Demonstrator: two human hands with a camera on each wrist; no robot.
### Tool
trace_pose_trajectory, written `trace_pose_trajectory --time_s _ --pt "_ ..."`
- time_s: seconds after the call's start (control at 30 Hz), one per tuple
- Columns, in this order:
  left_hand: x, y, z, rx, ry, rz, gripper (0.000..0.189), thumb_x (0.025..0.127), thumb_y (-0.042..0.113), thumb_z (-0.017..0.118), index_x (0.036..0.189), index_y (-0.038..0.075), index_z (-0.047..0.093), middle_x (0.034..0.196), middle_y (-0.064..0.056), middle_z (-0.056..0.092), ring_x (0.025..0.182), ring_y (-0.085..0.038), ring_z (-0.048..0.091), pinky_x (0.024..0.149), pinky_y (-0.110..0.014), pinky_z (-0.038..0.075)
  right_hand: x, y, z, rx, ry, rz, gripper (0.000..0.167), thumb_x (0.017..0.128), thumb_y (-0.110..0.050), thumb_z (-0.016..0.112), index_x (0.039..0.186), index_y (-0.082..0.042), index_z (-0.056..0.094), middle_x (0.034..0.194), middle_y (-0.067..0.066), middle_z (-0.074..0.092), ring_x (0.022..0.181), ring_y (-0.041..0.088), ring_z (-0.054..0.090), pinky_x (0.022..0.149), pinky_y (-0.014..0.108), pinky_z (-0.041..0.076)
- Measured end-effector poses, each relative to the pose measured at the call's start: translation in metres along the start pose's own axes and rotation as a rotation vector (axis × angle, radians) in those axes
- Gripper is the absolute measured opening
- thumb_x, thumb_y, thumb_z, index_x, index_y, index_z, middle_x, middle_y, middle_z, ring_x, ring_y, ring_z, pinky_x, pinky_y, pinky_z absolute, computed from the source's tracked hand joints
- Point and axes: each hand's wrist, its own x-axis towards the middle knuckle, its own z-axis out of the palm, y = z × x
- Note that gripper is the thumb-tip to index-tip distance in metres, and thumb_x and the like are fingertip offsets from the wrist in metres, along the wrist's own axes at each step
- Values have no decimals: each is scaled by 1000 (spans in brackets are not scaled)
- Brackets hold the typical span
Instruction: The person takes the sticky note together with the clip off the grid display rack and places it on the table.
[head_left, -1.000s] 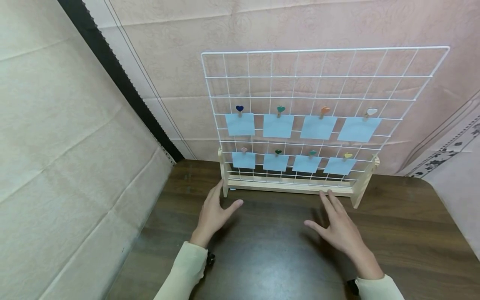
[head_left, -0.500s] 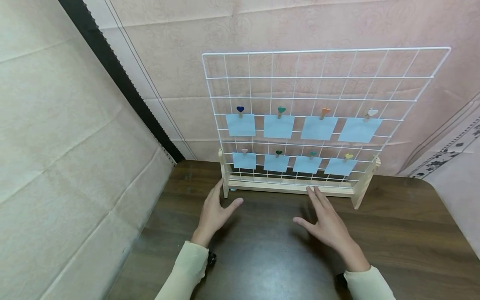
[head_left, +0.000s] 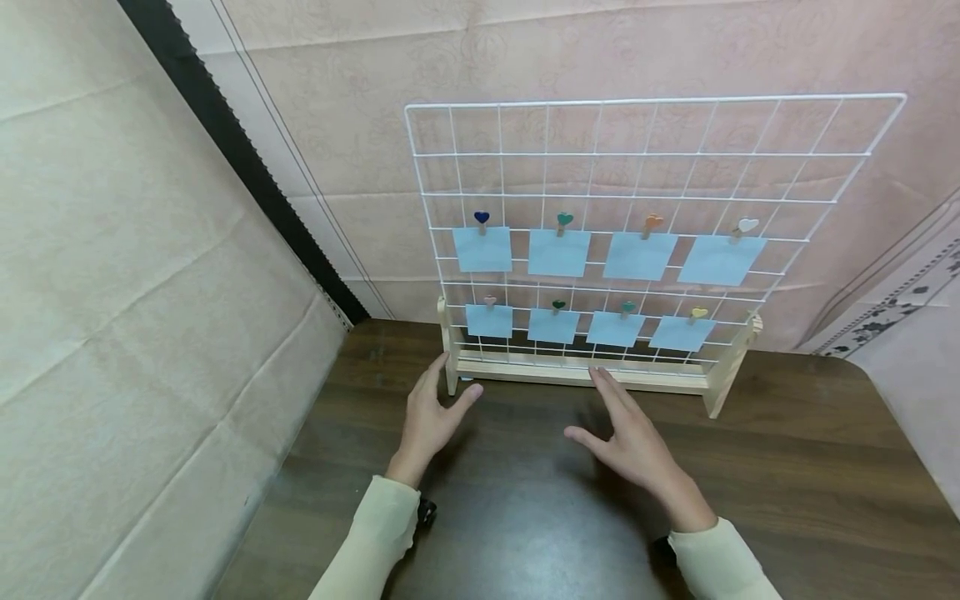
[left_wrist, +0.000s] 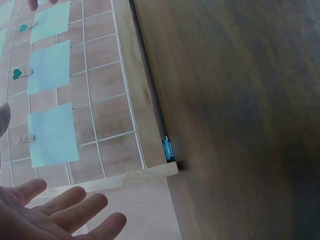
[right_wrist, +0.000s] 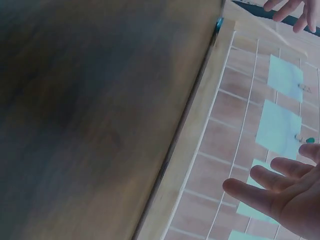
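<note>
A white wire grid (head_left: 652, 101) stands upright in a pale wooden base (head_left: 525, 372). Two rows of light blue paper cards (head_left: 558, 253) hang on it, each under a small wooden clip with a coloured heart, such as a dark blue heart clip (head_left: 482, 217). My left hand (head_left: 427, 425) is spread beside the base's left foot, thumb apart, holding nothing. In front of the base bar, my right hand (head_left: 630, 442) has its fingers extended and also holds nothing. The left wrist view shows a small bright blue wire-like piece (left_wrist: 168, 148) by the base's corner.
The rack stands on a dark brown wooden table (head_left: 510, 517). Pale patterned cloth (head_left: 315, 83) covers the wall behind, and more cloth (head_left: 150, 358) hangs on the left. A black strip (head_left: 247, 175) runs down between them.
My right hand has moved left along the front of the base, fingers still extended. The left hand has hardly moved. The rack and its cards stay in place.
</note>
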Motion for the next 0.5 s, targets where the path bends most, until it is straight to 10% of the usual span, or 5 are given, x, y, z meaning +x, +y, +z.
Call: trace_pose_trajectory --time_s 0.5 --pt "7 0 0 -32 6 -6 83 96 54 75 161 14 43 152 -20 54 140 -39 52 111 -67 42 29 -22 13 -4 16 -107 94 94 -53 77 168 -20 29 170 13 32 154 37 35 114 65 39"
